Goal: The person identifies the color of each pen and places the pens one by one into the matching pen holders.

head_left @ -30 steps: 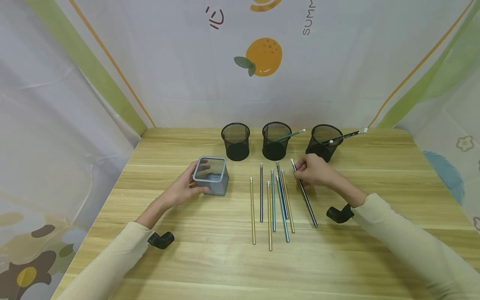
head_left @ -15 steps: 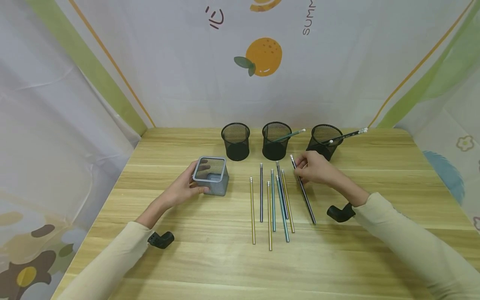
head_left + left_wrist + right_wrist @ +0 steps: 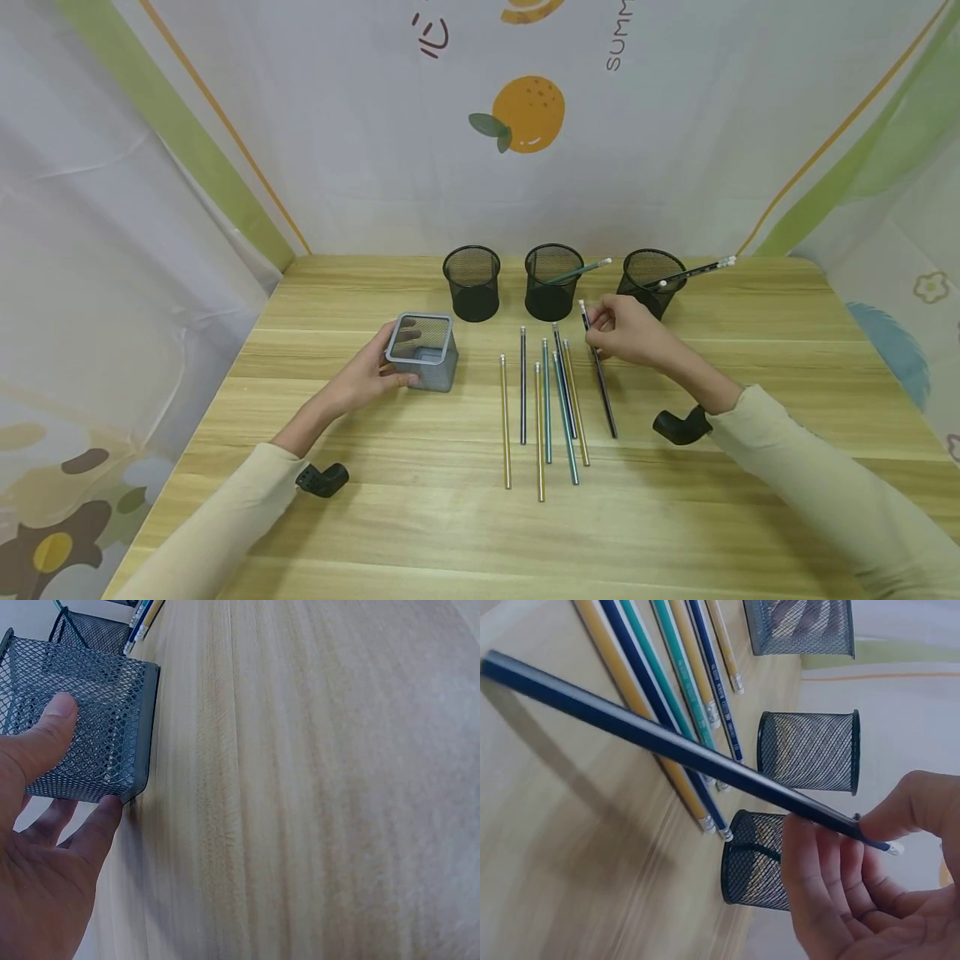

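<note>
My left hand [image 3: 360, 382] holds a square grey mesh pen holder [image 3: 444, 373] standing on the table, thumb on the near side and fingers round the left and back. In the left wrist view the thumb lies against the mesh [image 3: 105, 727]. Between thumb and fingertips, my right hand [image 3: 632, 332] pinches a dark blue pencil [image 3: 604, 392] near its white eraser end. The pencil slants over the table, its lower end toward me, and casts a shadow in the right wrist view. Left of it lie several yellow [image 3: 506, 433], teal [image 3: 547, 417] and dark blue pencils [image 3: 522, 392], erasers pointing away.
Three round black mesh pen cups line the back: the left cup [image 3: 474, 302] stands alone, the middle cup [image 3: 549, 302] holds a green pencil [image 3: 592, 267], and the right cup [image 3: 637, 271] holds several dark pencils [image 3: 701, 269]. A printed curtain [image 3: 375, 167] hangs behind the table.
My right hand has moved slightly toward the back cups, and the pinched dark blue pencil has shifted back with it, its lower end swinging left. The left hand and pen holder stay still.
</note>
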A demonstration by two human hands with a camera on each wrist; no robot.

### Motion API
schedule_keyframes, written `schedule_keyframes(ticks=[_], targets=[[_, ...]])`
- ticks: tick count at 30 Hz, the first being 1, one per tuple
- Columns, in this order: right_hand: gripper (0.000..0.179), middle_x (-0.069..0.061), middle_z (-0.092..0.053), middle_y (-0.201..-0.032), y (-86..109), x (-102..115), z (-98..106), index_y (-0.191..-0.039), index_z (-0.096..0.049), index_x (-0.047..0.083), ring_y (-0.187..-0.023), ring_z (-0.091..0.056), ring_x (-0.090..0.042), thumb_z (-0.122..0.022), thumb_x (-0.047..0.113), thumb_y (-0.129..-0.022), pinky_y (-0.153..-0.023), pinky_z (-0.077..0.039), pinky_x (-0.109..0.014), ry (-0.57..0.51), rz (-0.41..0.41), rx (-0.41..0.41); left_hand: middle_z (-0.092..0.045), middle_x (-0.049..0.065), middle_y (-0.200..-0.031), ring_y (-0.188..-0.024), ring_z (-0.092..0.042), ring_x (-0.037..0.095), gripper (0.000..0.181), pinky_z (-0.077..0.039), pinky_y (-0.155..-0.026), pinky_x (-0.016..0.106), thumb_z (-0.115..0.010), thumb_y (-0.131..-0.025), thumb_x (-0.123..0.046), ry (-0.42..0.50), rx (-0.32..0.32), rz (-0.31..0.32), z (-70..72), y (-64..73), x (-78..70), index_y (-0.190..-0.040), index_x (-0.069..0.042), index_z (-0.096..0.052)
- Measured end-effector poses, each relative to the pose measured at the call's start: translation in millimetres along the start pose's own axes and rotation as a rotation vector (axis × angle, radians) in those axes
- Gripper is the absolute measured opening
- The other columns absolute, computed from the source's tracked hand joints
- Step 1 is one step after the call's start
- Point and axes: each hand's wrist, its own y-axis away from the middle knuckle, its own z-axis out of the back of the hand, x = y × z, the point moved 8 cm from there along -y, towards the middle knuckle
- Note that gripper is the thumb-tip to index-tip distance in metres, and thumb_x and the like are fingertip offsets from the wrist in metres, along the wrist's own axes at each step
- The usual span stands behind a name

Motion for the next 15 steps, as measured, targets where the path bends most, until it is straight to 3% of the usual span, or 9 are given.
schedule_keyframes(ticks=[5, 15], targets=[[0.015, -0.014, -0.061, -0.086, 1.5, 7.2, 0.7, -0.102, -0.056, -0.008, -0.077, -0.061, -0.026, -0.057, -0.004, -0.088, -0.068, -0.062, -0.046, -0.019, 0.040, -0.016, -0.034, 0.028, -0.154, -0.140, -0.037, 0.045, 0.087, -0.037, -0.111, 0.056, -0.073, -0.087, 0.013, 0.000, -0.001, 0.003, -0.1, 0.0, -0.1, -0.157, -0.002, -0.022], [0.015, -0.014, -0.060, -0.088, 6.1, 26.1, 3.9, -0.104, -0.053, -0.006, -0.078, -0.062, -0.026, -0.057, -0.004, -0.090, -0.065, -0.061, -0.031, -0.016, 0.093, -0.051, -0.034, 0.028, -0.154, -0.140, -0.036, 0.045, 0.087, -0.037, -0.111, 0.056, -0.073, -0.088, 0.012, -0.007, -0.004, 0.002, -0.5, 0.5, -0.2, -0.157, -0.002, -0.023]])
